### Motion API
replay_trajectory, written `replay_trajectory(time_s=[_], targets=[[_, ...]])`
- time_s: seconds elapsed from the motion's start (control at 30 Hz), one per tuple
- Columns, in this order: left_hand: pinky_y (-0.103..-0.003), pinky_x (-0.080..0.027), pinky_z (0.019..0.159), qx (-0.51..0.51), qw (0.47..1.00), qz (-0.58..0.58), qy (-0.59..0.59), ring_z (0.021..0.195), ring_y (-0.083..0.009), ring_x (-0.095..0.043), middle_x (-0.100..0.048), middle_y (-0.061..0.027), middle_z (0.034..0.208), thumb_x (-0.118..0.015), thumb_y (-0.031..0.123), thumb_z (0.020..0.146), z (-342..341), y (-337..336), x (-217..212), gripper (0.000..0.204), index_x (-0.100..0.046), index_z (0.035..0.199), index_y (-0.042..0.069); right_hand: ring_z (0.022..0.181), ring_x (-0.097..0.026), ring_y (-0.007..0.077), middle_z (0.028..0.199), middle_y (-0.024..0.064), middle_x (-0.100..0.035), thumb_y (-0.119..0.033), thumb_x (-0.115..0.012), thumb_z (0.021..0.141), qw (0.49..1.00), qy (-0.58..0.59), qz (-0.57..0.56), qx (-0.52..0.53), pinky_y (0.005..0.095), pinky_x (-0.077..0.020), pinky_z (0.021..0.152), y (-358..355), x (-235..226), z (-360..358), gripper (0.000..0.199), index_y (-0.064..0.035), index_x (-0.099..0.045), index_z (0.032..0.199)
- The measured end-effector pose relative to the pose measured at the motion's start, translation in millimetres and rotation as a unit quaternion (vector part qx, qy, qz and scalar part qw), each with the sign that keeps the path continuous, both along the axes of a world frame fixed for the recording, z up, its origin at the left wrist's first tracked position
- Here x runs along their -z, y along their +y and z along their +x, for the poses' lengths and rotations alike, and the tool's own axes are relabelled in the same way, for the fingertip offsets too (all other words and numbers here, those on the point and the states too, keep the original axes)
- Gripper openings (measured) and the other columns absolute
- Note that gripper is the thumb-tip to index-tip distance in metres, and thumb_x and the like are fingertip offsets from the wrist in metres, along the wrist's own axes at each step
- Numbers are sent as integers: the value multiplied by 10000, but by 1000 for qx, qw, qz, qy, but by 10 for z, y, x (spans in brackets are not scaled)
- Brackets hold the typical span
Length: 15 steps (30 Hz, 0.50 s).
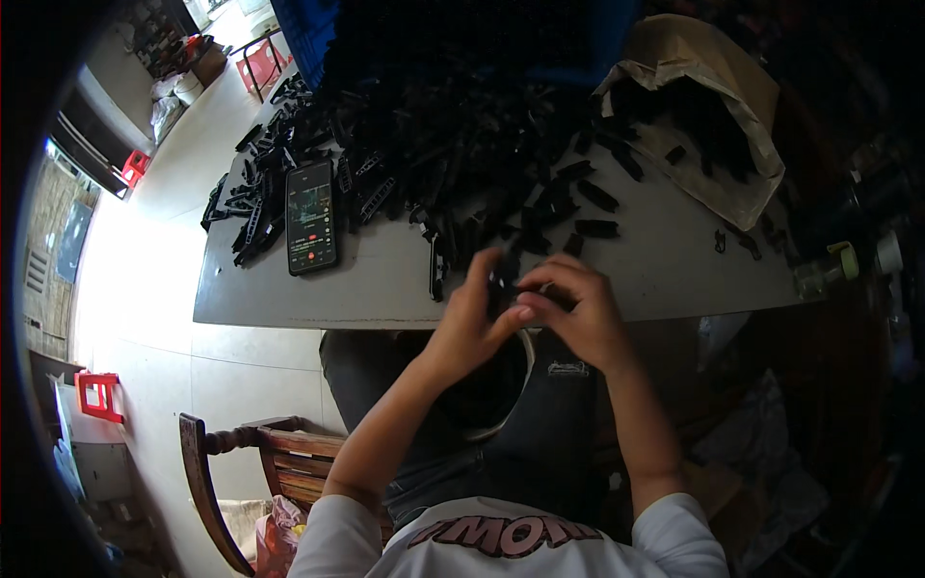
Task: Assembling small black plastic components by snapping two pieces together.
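Grey table (pixel 376 284), heap of black parts (pixel 462 140) toward 12 o'clock.
At the table's 6 o'clock edge, the left hand (pixel 467 313) seems to pinch a small black piece (pixel 498 283); I cannot tell the right hand's (pixel 581 310) grip. The piece looks light, stiff; likely best held by its sides.

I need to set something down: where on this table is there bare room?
The grey table has a wide bare patch at right, between the right hand and the paper bag, and a smaller one at left, between the phone and the parts by the left hand. The middle and back are crowded with black parts, heaped toward the blue crate.
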<state>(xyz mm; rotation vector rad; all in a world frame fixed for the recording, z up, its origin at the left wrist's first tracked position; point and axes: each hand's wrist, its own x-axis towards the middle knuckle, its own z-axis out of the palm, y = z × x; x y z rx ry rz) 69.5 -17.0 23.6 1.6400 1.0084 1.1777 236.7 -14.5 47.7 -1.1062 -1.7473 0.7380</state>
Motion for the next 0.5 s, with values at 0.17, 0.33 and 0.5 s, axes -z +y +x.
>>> replay_trajectory(time_s=[0.17, 0.33, 0.5], targets=[[-353, -450, 704, 44, 994, -104, 10, 822, -369, -592, -587, -206, 864, -552, 204, 882, 3, -145, -66, 388, -399, 1177, 3, 717, -574, 87, 807, 42, -572, -64, -598, 845, 901, 358, -223, -99, 224, -494, 634, -277, -35, -69, 184, 1, -551, 1011], [-348, -456, 684, 45, 996, -67, 34, 767, -324, -605, -591, -193, 821, -547, 176, 883, -13, -217, 14, 351, -422, 1163, 6, 783, -595, 94, 923, 44, -565, -77, -615, 840, 933, 291, -200, -68, 227, -516, 680, -340, 91, -67, 209, 21, -570, 1020], [-330, -462, 653, 49, 997, -28, 60, 706, -289, -614, -589, -179, 780, -554, 150, 874, -54, -325, 101, 347, -431, 1159, -4, 873, -559, 111, 1024, 70, -536, -103, -645, 815, 992, 59, -107, -39, 225, -486, 733, -431, 167, 16, 321, -1, -555, 1106]])
